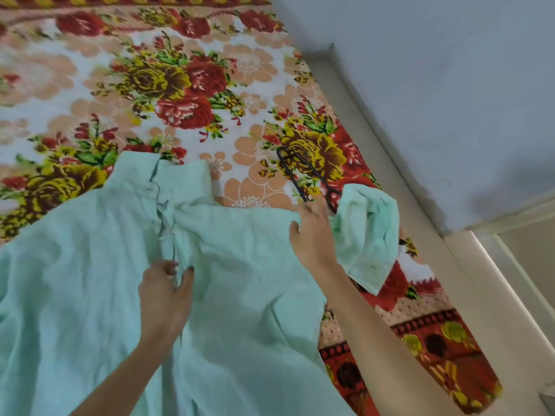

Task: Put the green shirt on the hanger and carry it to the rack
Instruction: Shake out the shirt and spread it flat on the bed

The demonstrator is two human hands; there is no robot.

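Note:
The pale green shirt (90, 265) lies spread front-up on the bed, collar toward the far side. My left hand (163, 292) pinches the front placket at mid-chest. My right hand (312, 232) rests on the shirt's right shoulder, fingers curled around the lower end of a dark hanger (297, 172). The hanger lies on the bedsheet just beyond that shoulder, its lower part hidden under my fingers and the bunched right sleeve (369, 235).
The bed is covered with a floral sheet (180, 85) in red, yellow and peach. Its right edge runs diagonally beside a pale blue wall (435, 85). A white door frame (495, 280) shows at the lower right. No rack is in view.

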